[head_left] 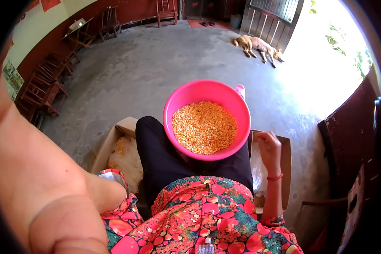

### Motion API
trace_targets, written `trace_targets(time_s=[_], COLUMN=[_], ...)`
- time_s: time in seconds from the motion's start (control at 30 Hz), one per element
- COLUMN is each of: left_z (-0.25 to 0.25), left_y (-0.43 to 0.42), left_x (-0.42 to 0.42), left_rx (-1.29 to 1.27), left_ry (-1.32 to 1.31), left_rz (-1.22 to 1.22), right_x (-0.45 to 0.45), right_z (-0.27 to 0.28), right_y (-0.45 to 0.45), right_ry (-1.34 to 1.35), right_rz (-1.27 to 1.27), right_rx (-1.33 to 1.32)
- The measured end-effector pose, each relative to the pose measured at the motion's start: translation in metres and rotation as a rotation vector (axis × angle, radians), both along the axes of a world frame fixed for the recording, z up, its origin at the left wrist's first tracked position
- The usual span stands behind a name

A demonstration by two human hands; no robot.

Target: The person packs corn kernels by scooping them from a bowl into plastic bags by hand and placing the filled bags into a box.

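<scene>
Just left of the right hand (269, 148), a pink basin (207, 90) holds kernels (205, 128).

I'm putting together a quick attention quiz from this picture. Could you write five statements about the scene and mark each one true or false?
1. The pink basin holds yellow kernels. True.
2. The person's right hand has a red band at its wrist. True.
3. The right hand is dug deep into the yellow kernels. False: it is beside the pink basin, above the cardboard box.
4. A dog lies on the floor near the door. True.
5. The person's shirt is plain white. False: it has a colorful pattern with a lot of red and pink.
</scene>
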State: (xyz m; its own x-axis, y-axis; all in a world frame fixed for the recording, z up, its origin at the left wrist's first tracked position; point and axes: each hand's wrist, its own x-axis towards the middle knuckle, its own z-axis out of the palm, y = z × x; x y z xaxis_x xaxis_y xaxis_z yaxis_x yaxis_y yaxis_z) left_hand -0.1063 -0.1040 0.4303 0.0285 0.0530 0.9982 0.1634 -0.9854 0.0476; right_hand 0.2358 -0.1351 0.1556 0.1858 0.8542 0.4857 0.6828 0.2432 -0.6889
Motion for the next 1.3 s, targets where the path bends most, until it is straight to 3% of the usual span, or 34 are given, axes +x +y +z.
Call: trace_targets(time_s=[0.17, 0.37, 0.43, 0.73, 0.87, 0.93, 1.0, 1.03, 1.13, 1.3], left_z=[0.044, 0.054, 0.051, 0.033, -0.004, -0.031, -0.060, -0.072, -0.110, -0.185], left_y=[0.032, 0.049, 0.051, 0.036, 0.007, -0.009, -0.017, -0.018, 0.000, 0.035], left_x=[-0.012, -0.008, -0.001, 0.025, 0.037, 0.041, 0.047, 0.043, 0.011, 0.025], left_rx=[-0.083, -0.153, -0.159, -0.080, 0.095, 0.188, 0.200, 0.150, -0.148, -0.637], left_ry=[0.080, 0.149, 0.156, 0.133, 0.017, -0.073, -0.137, -0.134, 0.163, 0.443], left_rz=[0.147, 0.163, 0.163, 0.121, 0.015, -0.070, -0.117, -0.117, 0.198, 0.298], right_x=[-0.002, -0.025, -0.032, -0.031, -0.027, -0.024, -0.018, -0.022, -0.010, -0.012], right_z=[-0.059, -0.137, -0.129, -0.125, -0.084, -0.013, 0.047, 0.080, 0.135, 0.171], right_y=[-0.007, -0.024, -0.026, -0.026, -0.020, -0.018, -0.027, -0.039, -0.054, -0.053], right_ry=[0.122, 0.174, -0.116, 0.050, 0.329, 0.205, 0.310, 0.295, -0.011, -0.197], right_rz=[-0.014, -0.003, 0.077, 0.089, 0.152, 0.136, 0.103, 0.090, 0.208, 0.392], right_rx=[-0.104, -0.210, -0.159, -0.280, -0.230, -0.027, 0.161, 0.324, 0.836, 0.986])
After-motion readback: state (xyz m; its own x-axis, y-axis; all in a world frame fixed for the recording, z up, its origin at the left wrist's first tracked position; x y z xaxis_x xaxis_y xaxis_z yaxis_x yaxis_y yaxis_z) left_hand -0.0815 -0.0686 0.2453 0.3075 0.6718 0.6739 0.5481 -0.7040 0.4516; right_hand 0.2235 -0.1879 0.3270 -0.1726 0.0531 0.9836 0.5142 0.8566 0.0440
